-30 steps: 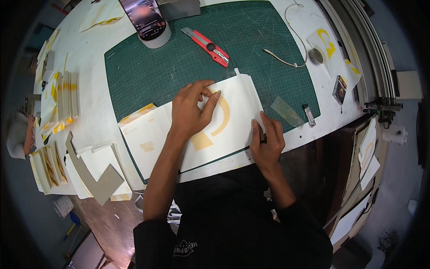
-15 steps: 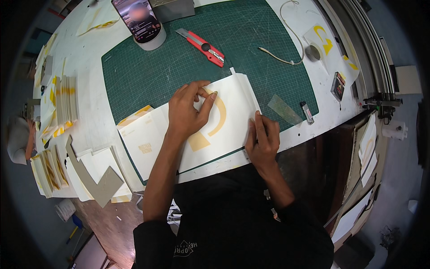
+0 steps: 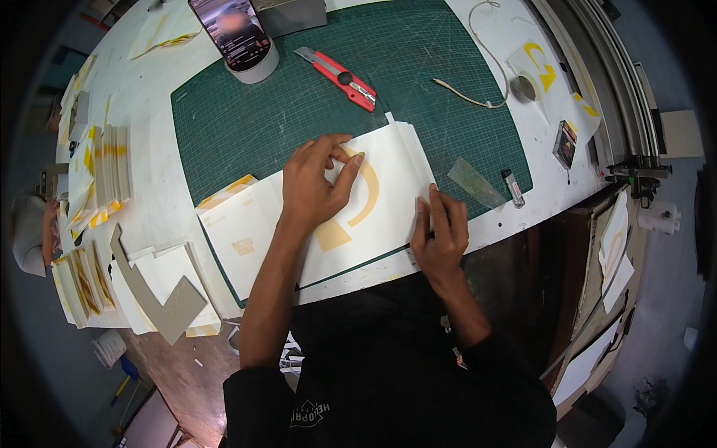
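A long white printed cover sheet with pale yellow shapes lies slanted across the front of the green cutting mat. Its right end has a folded strip, and a small white tab sticks up at the top. My left hand rests on its middle, fingers curled and thumb tip close to the index finger; anything pinched there is hidden. At the right edge my right hand is closed, thumb and fingers gripping the sheet by its margin. Beyond the sheet lies a red utility knife with its blade out.
A phone leans in a white roll at the back. Right of the sheet lie a clear strip, a lighter, a cable and a small box. Paper stacks and grey board offcuts fill the left side.
The hands and the sheet stay almost in place. The whole picture has shifted very slightly to the right.
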A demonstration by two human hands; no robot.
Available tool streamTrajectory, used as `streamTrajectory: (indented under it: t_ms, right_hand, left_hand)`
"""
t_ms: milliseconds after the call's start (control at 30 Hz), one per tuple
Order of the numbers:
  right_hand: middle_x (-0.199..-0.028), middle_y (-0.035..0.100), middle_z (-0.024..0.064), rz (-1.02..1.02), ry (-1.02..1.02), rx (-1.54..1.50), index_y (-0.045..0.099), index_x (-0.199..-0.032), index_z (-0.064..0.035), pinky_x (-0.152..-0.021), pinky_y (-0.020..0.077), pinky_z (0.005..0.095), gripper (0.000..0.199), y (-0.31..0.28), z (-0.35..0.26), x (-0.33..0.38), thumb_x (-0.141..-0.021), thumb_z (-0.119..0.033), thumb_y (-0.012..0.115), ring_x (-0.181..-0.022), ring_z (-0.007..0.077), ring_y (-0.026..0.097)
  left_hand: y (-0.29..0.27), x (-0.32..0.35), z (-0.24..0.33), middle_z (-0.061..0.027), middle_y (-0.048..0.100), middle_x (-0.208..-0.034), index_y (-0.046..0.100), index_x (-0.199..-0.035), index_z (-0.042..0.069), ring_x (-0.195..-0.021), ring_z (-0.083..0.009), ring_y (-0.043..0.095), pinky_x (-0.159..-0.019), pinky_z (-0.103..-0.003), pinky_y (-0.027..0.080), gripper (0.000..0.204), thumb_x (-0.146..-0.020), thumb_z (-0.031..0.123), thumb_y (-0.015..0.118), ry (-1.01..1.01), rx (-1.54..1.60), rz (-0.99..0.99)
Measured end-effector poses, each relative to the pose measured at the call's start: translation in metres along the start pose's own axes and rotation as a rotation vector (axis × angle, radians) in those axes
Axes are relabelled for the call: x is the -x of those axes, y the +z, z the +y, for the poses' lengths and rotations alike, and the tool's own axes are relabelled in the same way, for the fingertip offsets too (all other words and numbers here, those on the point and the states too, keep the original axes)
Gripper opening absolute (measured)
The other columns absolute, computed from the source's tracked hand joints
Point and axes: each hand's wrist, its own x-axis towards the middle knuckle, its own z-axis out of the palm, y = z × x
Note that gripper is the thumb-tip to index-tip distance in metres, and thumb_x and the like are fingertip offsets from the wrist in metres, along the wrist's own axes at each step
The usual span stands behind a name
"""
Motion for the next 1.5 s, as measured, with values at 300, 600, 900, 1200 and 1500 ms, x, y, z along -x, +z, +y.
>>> streamTrajectory:
  t_ms: [300,600,900,1200,1500]
  right_hand:
    - [-0.105,0.069,0.02,-0.048,0.023,-0.013,0.067,-0.128,0.0114,-0.073,0.0506,0.0387,0.04,-0.001,-0.001,0.002,-0.089,0.006,0.076,-0.089,0.0284,0.063]
    - [-0.105,0.069,0.0208,-0.052,0.006,0.001,0.066,-0.128,0.0119,-0.074,0.0505,0.0392,0.04,-0.002,0.0,0.003,-0.089,0.007,0.076,-0.089,0.029,0.063]
    - [-0.121,0.068,0.0248,-0.045,0.045,0.012,0.069,-0.128,0.0056,-0.08,0.0511,0.041,0.039,-0.002,-0.001,0.004,-0.09,0.003,0.077,-0.095,0.0322,0.063]
    - [-0.14,0.062,0.0225,-0.23,-0.136,-0.15,0.07,-0.13,-0.0012,-0.103,0.0465,0.0525,0.053,-0.009,-0.009,0.0,-0.078,0.006,0.07,-0.127,0.0395,0.059]
    - [-0.146,0.058,0.0185,-0.344,-0.203,-0.19,0.071,-0.13,-0.0037,-0.108,0.0469,0.054,0.048,-0.005,-0.035,0.002,-0.082,-0.002,0.075,-0.134,0.041,0.055]
  left_hand:
    - [0.0,0.001,-0.002,-0.0053,0.073,-0.085,0.073,-0.116,0.0,-0.074,-0.0165,0.057,-0.073,-0.032,0.05,0.031,-0.087,0.01,0.08,0.002,-0.015,-0.005]
    - [0.001,0.0,-0.002,-0.0055,0.073,-0.086,0.073,-0.115,0.0,-0.074,-0.0165,0.057,-0.072,-0.032,0.05,0.031,-0.087,0.011,0.081,0.009,-0.021,-0.005]
    - [0.0,0.0,0.0,-0.0058,0.073,-0.086,0.073,-0.115,-0.001,-0.074,-0.0166,0.057,-0.072,-0.032,0.049,0.031,-0.087,0.01,0.081,-0.005,-0.007,-0.007]
    - [-0.001,-0.001,-0.001,-0.0053,0.074,-0.086,0.073,-0.118,-0.001,-0.075,-0.0179,0.059,-0.075,-0.034,0.05,0.033,-0.088,0.012,0.08,0.019,-0.014,-0.022]
    - [0.0,0.0,-0.002,-0.0043,0.069,-0.087,0.072,-0.123,0.005,-0.075,-0.0157,0.06,-0.07,-0.034,0.051,0.037,-0.09,0.018,0.081,-0.136,0.128,0.04]
